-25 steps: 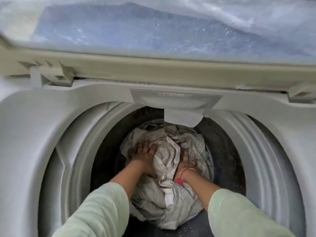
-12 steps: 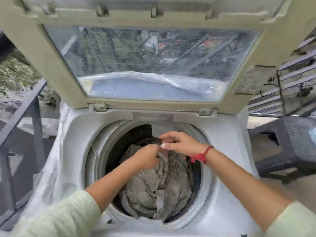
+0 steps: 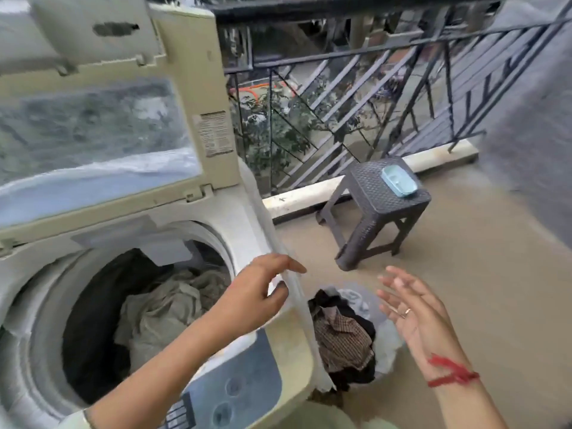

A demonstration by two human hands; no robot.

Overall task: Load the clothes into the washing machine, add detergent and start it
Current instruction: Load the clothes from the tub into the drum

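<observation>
Clothes [image 3: 164, 308] lie in one washing machine [image 3: 238, 218]; left hand [image 3: 253, 301] and right hand [image 3: 414, 314] hover open-fingered, holding nothing.

Both arms are stretching out forward, forearms bare. The left hand [image 3: 257, 294] is hanging loose, fingers lightly curved, thumb apart, gripping nothing. The right hand [image 3: 413, 311] is showing its palm, fingers spread wide, holding nothing either.

Home balcony: top-load washing machine [image 3: 247, 218] w/ metal railing [image 3: 340, 119], plastic stool [image 3: 380, 209] & laundry pile [image 3: 340, 335] on floor.
</observation>
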